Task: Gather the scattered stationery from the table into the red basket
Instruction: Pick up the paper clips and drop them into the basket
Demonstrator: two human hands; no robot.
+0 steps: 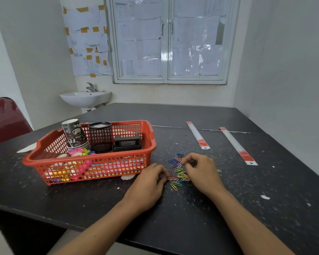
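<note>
The red basket [151,140] stands on the left of the black table [228,208]. It holds a stack of paper cups [74,135], a black mesh pen holder [100,137], a black stapler [126,142] and colourful sticky notes [81,152]. A loose pile of coloured paper clips [179,170] lies right of the basket. My left hand [149,183] rests curled at the pile's left edge, fingertips pinched on clips. My right hand [201,170] is on the pile's right side, fingers pinching clips at its top.
Two long white rulers in sleeves lie further right, one [197,135] nearer the middle and one [237,145] beyond it. A dark red chair [6,118] stands at the left. A wall sink [86,97] hangs behind the table. Paper scraps dot the tabletop.
</note>
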